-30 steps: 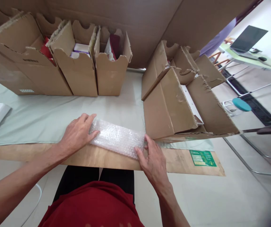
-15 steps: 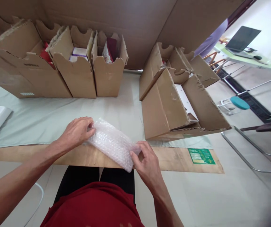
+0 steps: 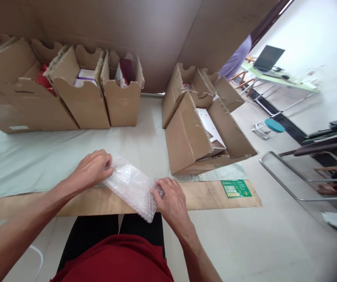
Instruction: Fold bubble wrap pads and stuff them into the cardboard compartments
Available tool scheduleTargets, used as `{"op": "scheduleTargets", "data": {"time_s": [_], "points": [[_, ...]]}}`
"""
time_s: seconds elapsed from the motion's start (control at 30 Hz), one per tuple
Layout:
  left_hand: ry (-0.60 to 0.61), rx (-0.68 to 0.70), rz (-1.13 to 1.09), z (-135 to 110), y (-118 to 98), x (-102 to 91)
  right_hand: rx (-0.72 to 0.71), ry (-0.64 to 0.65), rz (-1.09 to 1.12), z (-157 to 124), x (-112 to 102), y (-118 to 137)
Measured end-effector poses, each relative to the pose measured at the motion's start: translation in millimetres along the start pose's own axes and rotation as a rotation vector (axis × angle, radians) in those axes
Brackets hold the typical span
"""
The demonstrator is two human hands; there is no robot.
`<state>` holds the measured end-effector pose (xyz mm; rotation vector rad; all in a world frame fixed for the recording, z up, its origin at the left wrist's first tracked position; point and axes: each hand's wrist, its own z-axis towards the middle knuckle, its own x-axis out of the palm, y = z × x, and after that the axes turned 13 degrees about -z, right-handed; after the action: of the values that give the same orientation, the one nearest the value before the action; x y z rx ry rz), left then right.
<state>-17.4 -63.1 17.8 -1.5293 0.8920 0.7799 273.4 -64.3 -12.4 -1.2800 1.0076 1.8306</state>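
Observation:
A parcel wrapped in clear bubble wrap [image 3: 130, 186] is held over the near edge of the wooden table [image 3: 209, 196], tilted with its right end hanging past the edge. My left hand [image 3: 93, 169] has its fingers curled around the parcel's left end. At the right end, my right hand [image 3: 170, 199] is closed on the wrap. What lies inside the wrap cannot be made out.
Three open cardboard boxes [image 3: 80, 94] with items inside stand in a row at the back left on a pale green sheet [image 3: 33, 156]. More open cardboard boxes [image 3: 197, 129] lie at the right. A green label [image 3: 235, 188] is stuck near the table's right end.
The parcel lay flat on the table under both hands; both hands have closed on its ends, lifted and turned it toward me. The view has shifted right.

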Motion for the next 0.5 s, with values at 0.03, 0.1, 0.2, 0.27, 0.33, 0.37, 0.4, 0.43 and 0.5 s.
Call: {"op": "scheduleTargets", "data": {"time_s": [0.03, 0.1, 0.2, 0.27, 0.33, 0.37, 0.4, 0.43, 0.5], "points": [[-0.015, 0.008, -0.008, -1, 0, 0.2, -0.003, 0.01, 0.038, -1, -3, 2], [-0.049, 0.028, -0.012, 1, -4, -3.2, 0.015, 0.008, 0.16, -4, -8, 8], [-0.153, 0.135, 0.029, 18, -18, -15.5, 0.093, 0.073, 0.451, -10, -12, 18], [-0.263, 0.228, 0.057, 35, -28, -22.5, 0.146, 0.126, 0.624, -10, -9, 23], [-0.355, 0.299, 0.051, 48, -34, -23.2, 0.181, 0.125, 0.7, -8, -3, 25], [-0.376, 0.337, 0.035, 49, -35, -20.6, 0.194, 0.118, 0.71, -6, 0, 26], [-0.374, 0.387, 0.008, 46, -35, -15.9, 0.206, 0.117, 0.72, -4, 3, 25], [-0.35, 0.453, -0.03, 38, -33, -9.5, 0.219, 0.12, 0.736, -2, 6, 24], [-0.244, 0.593, -0.122, 12, -28, 6.3, 0.239, 0.144, 0.779, 1, 7, 21]]}}
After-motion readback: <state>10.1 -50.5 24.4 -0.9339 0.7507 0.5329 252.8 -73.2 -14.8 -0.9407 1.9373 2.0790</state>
